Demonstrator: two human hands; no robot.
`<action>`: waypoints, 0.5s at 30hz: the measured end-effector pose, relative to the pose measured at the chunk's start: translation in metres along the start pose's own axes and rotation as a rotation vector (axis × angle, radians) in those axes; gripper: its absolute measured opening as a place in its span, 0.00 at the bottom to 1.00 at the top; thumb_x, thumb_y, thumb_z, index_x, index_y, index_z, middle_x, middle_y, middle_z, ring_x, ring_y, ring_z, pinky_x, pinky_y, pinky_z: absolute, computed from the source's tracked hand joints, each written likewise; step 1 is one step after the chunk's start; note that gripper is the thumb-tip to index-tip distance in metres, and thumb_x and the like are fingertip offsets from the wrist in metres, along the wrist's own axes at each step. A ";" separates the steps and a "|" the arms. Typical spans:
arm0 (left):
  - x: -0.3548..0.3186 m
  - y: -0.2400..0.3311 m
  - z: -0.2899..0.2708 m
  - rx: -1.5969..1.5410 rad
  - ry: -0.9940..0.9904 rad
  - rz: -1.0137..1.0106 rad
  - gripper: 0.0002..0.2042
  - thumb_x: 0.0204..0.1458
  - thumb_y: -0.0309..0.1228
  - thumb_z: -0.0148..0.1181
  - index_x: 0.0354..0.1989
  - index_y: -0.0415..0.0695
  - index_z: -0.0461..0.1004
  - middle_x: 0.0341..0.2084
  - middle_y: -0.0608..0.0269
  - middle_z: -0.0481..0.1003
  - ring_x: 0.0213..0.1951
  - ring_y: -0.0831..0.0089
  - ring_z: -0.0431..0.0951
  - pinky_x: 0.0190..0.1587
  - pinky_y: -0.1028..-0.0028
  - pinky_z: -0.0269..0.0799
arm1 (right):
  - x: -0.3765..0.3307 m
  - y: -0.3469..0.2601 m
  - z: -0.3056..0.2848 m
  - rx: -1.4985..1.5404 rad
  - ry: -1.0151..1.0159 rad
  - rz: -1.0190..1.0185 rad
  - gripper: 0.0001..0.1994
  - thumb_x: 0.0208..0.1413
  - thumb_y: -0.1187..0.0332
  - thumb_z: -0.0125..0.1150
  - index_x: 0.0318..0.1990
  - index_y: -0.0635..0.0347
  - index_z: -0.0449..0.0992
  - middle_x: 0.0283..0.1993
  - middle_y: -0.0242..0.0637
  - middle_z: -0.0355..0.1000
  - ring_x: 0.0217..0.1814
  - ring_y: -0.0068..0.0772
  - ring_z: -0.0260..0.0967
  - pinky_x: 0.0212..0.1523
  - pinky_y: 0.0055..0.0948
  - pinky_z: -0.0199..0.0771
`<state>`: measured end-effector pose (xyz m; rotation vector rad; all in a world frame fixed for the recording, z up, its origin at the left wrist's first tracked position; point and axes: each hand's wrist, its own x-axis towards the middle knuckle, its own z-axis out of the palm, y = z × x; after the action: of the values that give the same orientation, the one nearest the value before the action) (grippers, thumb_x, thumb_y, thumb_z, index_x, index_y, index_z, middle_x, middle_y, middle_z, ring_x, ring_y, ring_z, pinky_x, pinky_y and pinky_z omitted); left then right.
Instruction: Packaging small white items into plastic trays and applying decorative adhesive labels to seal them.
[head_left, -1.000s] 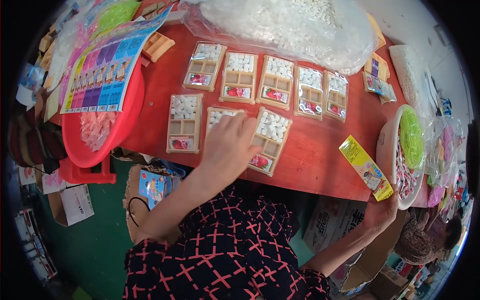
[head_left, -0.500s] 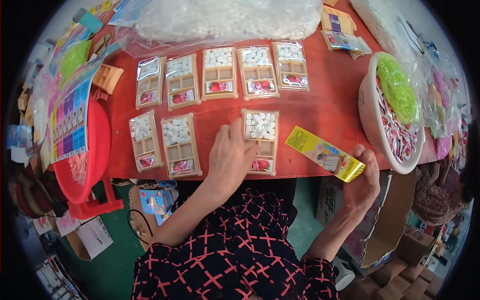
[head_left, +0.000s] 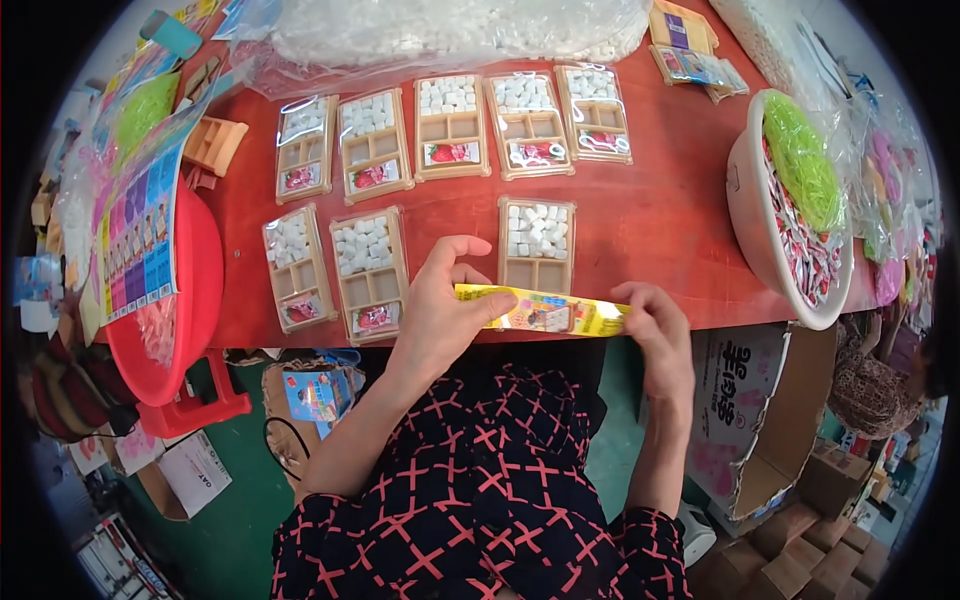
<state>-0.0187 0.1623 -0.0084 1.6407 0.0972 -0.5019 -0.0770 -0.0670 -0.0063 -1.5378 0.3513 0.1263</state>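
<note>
A long yellow printed card sleeve [head_left: 548, 312] is stretched between my two hands, low over the table's near edge. My left hand [head_left: 446, 318] pinches its left end with the thumb on top. At the other end, the fingers of my right hand [head_left: 655, 330] are closed on the sleeve. Just beyond it lies a tan compartment tray [head_left: 537, 275] with white marshmallow-like pieces in its upper section; the sleeve hides its lower part. Left of my left hand is another such tray [head_left: 370, 285], with a red strawberry-print packet at its bottom.
Several similar trays [head_left: 452, 135] stand in a row farther back on the red table [head_left: 680, 225]. A white tub [head_left: 738, 215] of small packets is at the right, a red basin [head_left: 195, 290] at the left. A large clear bag [head_left: 450, 40] of white pieces lies behind.
My right hand has brought the yellow sleeve left and levelled it in front of me. My left hand has left the tray beside it and taken the sleeve's left end.
</note>
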 end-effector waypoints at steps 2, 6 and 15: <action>0.004 -0.006 0.000 0.028 0.010 0.021 0.23 0.41 0.20 0.63 0.47 0.40 0.61 0.22 0.65 0.71 0.28 0.82 0.72 0.30 0.82 0.66 | 0.010 0.020 0.008 -0.265 0.123 -0.084 0.11 0.43 0.70 0.62 0.25 0.62 0.64 0.34 0.30 0.65 0.33 0.17 0.58 0.30 0.20 0.60; 0.015 -0.011 -0.001 0.135 0.119 0.050 0.24 0.39 0.25 0.65 0.46 0.37 0.61 0.21 0.58 0.73 0.26 0.75 0.74 0.29 0.76 0.69 | 0.028 -0.002 0.028 -0.756 0.242 -0.111 0.17 0.40 0.65 0.67 0.21 0.62 0.61 0.22 0.32 0.65 0.25 0.22 0.58 0.24 0.25 0.58; 0.030 -0.017 0.001 0.345 0.201 0.057 0.26 0.39 0.23 0.65 0.48 0.39 0.60 0.21 0.58 0.73 0.26 0.75 0.74 0.29 0.77 0.68 | 0.045 -0.001 0.039 -0.889 0.267 -0.056 0.22 0.37 0.62 0.70 0.15 0.61 0.59 0.15 0.35 0.62 0.17 0.27 0.56 0.20 0.30 0.56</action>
<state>0.0016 0.1572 -0.0357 2.0242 0.1171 -0.3208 -0.0285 -0.0349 -0.0189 -2.4541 0.4971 0.0276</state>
